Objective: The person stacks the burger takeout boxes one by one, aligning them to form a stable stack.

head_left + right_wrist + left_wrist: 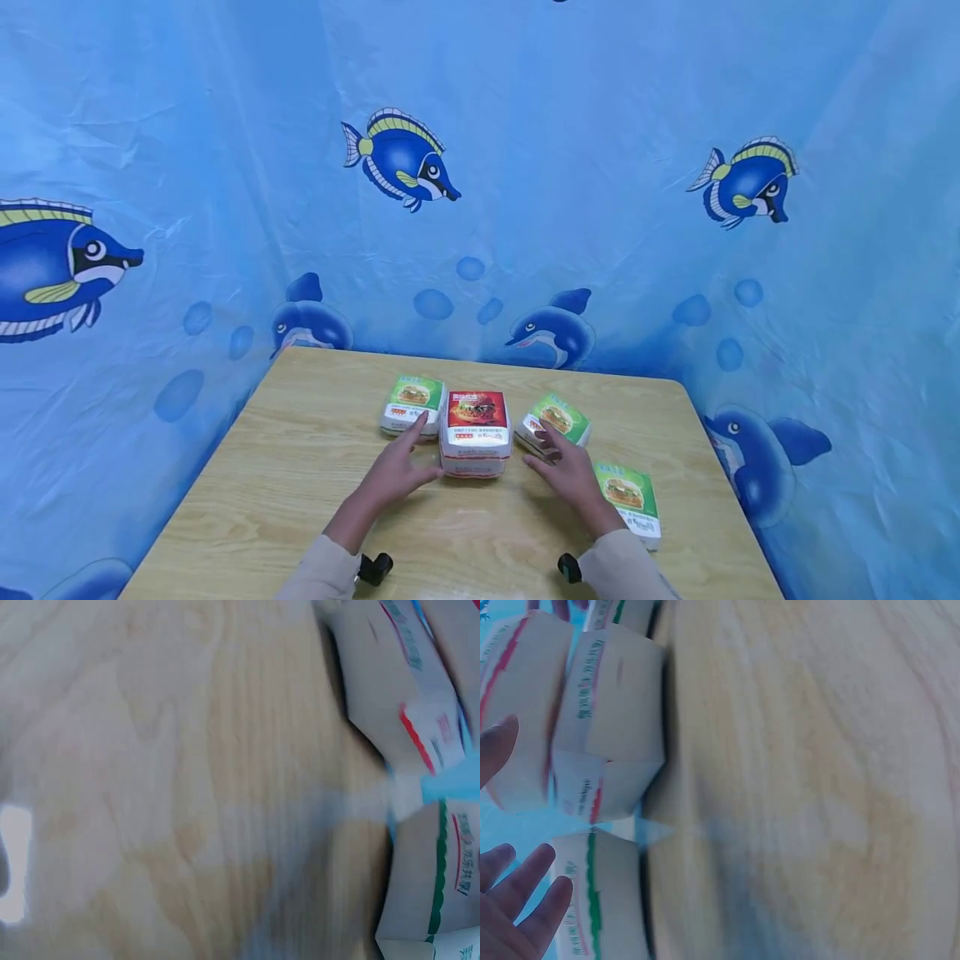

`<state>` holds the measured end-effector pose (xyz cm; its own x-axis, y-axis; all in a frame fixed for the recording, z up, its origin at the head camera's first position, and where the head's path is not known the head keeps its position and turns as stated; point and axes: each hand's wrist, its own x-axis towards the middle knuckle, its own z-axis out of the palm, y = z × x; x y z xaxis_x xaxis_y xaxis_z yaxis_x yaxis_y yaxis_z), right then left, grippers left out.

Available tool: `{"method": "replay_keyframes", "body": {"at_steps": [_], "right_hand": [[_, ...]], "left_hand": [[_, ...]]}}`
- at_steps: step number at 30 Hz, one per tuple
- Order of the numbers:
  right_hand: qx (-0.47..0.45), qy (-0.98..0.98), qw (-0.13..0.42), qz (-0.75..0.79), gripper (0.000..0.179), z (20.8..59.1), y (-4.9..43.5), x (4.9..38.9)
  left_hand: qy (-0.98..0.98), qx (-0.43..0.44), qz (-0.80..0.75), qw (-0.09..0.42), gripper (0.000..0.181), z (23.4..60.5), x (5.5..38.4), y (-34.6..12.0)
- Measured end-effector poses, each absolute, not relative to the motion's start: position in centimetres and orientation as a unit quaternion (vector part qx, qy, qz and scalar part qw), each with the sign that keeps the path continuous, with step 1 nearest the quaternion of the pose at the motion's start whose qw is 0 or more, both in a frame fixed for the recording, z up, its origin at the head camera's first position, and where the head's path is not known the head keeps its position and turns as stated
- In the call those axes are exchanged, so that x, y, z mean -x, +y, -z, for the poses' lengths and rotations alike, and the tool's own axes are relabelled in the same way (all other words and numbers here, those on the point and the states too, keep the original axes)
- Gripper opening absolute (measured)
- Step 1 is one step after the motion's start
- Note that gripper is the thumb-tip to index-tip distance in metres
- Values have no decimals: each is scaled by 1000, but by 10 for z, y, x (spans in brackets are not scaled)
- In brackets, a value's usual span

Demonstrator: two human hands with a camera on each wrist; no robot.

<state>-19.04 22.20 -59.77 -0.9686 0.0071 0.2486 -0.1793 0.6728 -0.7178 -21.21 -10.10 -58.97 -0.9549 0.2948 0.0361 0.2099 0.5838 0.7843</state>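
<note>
Two burger boxes with red print stand stacked at the table's middle: the upper red box [476, 412] and the lower red box [615, 705]. My left hand [393, 477] is spread just left of the stack, its thumb near the stack's side. Its fingers [536, 900] reach toward a green burger box [414, 398] close by on the left. On the right, my right hand [567, 473] has loosely bent fingers that overlap the near side of a second green box [564, 417]. Neither hand grips a box. The right wrist view shows boxes but no clear fingers.
A third green box [628, 496] lies at the right, partly behind my right forearm. The wooden table [300, 442] reaches back to a blue curtain [480, 208] printed with fish and dolphins, which also hangs along both sides.
</note>
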Motion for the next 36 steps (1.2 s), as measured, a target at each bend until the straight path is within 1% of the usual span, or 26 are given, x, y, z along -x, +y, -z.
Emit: {"method": "replay_keyframes", "body": {"at_steps": [2,4,6,8,14,17,20,25,30,36], "right_hand": [[-54,-908,162,-383,64,596,230,191],[-60,-909,198,-363,61,594,238,192],[-51,-917,211,-335,64,592,245,195],[-35,-929,194,-313,73,590,251,198],[-3,-956,58,-287,106,586,268,218],[0,-959,8,-282,115,588,276,226],[0,-962,-26,-271,119,590,280,229],[15,-965,-60,-255,116,593,278,229],[48,-962,-76,-259,116,592,276,229],[49,-961,-80,-259,116,594,278,227]], "left_hand": [[892,-144,-427,44,102,585,210,-103],[893,-147,-423,37,102,581,209,-103],[894,-152,-421,26,102,577,207,-104],[893,-160,-420,16,102,573,205,-103],[893,-179,-413,4,104,568,208,-97],[894,-197,-402,2,106,570,212,-93],[895,-216,-390,-1,105,569,214,-88],[895,-222,-387,4,103,568,215,-78],[900,-221,-375,11,98,567,221,-71],[904,-219,-366,14,96,570,226,-66]]}}
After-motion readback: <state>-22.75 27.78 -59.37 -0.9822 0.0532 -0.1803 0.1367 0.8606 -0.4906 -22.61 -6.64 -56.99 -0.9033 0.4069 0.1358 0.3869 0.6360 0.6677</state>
